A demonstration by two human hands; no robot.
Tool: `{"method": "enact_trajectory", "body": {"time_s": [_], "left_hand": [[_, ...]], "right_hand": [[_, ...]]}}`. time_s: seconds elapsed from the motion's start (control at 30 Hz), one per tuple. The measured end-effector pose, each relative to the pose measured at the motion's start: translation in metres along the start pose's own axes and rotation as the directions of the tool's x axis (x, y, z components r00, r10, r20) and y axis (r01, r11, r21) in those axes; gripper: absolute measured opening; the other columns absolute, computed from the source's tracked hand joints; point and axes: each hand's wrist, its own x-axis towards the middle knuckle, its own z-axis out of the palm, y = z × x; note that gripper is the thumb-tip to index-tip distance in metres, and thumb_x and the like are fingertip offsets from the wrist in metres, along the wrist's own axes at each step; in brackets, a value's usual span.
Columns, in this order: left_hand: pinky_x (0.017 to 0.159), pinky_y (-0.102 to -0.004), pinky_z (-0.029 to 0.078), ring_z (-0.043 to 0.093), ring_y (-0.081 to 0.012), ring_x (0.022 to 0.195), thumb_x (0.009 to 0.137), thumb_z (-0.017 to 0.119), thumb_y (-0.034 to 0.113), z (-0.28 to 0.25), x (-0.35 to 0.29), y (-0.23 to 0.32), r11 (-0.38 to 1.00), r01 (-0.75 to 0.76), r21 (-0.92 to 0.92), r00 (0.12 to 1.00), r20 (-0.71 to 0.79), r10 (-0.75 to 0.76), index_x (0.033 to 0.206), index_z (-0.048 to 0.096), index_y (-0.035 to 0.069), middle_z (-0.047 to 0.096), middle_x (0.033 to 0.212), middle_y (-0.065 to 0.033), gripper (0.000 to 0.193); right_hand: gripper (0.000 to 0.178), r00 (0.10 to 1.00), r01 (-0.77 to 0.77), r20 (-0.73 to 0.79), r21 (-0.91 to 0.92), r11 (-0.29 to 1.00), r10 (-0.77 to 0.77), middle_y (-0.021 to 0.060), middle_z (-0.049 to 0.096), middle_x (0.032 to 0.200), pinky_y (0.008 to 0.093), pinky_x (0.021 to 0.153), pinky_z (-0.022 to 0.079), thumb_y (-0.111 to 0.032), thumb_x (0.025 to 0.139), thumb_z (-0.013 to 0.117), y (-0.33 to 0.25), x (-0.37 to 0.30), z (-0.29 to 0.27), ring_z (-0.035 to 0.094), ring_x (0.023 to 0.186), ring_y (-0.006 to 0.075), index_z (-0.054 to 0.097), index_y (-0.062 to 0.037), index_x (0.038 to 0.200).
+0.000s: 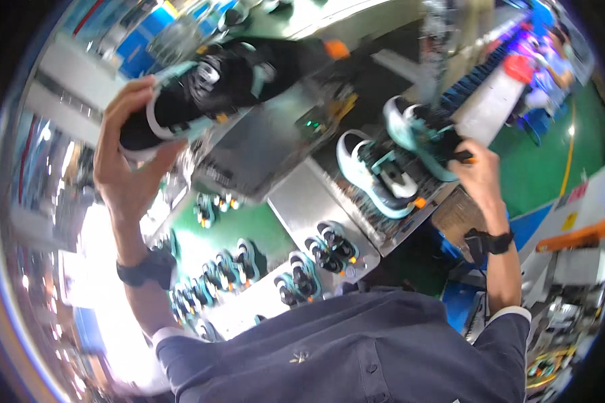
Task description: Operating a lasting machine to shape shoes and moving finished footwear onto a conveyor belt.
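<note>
My left hand (126, 164) is raised at the upper left, its thumb and fingers closed round the toe end of a black and mint sneaker (228, 84). An orange tab shows at that shoe's far end; the picture is slightly blurred there. At the right, my right hand (480, 176) pinches the heel end of a mint and black sneaker (420, 131), which is over the conveyor (395, 227). Beside it lies a second mint sneaker (376, 178) with an orange heel tab, touched by neither hand. Both wrists wear dark bands.
A grey metal machine (249, 151) stands between my hands. Several similar sneakers (302, 272) line the pale bench (245, 305) in front of me. A cardboard box (457, 218) is below my right hand. Farther right, a person (554, 67) sits by the line over a green floor (538, 164).
</note>
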Motion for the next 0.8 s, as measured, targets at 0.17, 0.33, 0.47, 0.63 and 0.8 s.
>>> {"method": "enact_trajectory", "body": {"time_s": [0.17,0.33,0.47,0.63,0.8], "left_hand": [[0.101,-0.0420,0.042,0.053,-0.0297,0.119,0.057,0.086,0.005,-0.004,-0.180,0.026,0.678,0.495,-0.543,0.857,0.179,-0.483,0.108,0.063,0.002,0.058,0.123,-0.0147,0.055],[0.100,-0.0350,0.045,0.055,-0.0229,0.117,0.063,0.081,-0.005,0.119,-0.346,-0.019,0.087,0.746,-0.660,0.470,0.429,-0.772,0.113,0.063,-0.001,0.058,0.124,-0.0123,0.053],[0.094,-0.0306,0.046,0.055,-0.0173,0.109,0.071,0.076,-0.002,0.189,-0.407,-0.087,-0.092,0.770,-0.632,0.336,0.524,-0.783,0.117,0.061,-0.003,0.059,0.122,-0.0084,0.049],[0.080,-0.0271,0.050,0.061,-0.0126,0.091,0.064,0.069,-0.012,0.278,-0.378,-0.173,0.047,0.858,-0.511,0.441,0.687,-0.577,0.101,0.069,-0.001,0.067,0.095,-0.0018,0.039],[0.075,-0.0334,0.051,0.064,-0.0190,0.083,0.070,0.063,-0.003,0.442,-0.424,-0.260,0.122,0.864,-0.488,0.480,0.726,-0.493,0.090,0.071,-0.001,0.070,0.083,-0.0080,0.022]], "right_hand": [[0.030,0.966,0.197,-0.205,0.183,0.963,-0.159,0.0140,0.061,0.122,0.0281,0.082,0.050,-0.002,0.076,0.073,-0.021,-0.043,-0.046,0.059,0.098,0.0155,0.057,0.0020,0.102],[0.070,0.992,0.029,0.122,0.128,0.991,-0.044,0.0026,0.061,0.087,0.0280,0.072,0.047,-0.068,0.061,0.080,-0.098,-0.106,-0.064,0.059,0.080,0.0125,0.058,-0.0057,0.083],[0.049,0.710,-0.038,0.690,0.238,0.971,-0.141,0.0219,0.069,0.099,0.0306,0.065,0.050,-0.039,0.058,0.089,-0.137,-0.120,0.026,0.068,0.079,0.0256,0.065,-0.0019,0.079],[0.032,0.695,-0.031,0.717,0.089,0.996,-0.043,0.0213,0.067,0.097,0.0348,0.071,0.053,-0.015,0.067,0.082,-0.115,-0.144,0.147,0.068,0.087,0.0342,0.062,-0.0018,0.088],[0.029,0.679,-0.100,0.733,0.051,0.994,0.030,0.0158,0.065,0.090,0.0389,0.068,0.051,-0.014,0.071,0.078,-0.117,-0.130,0.266,0.065,0.078,0.0333,0.058,-0.0005,0.089]]}}
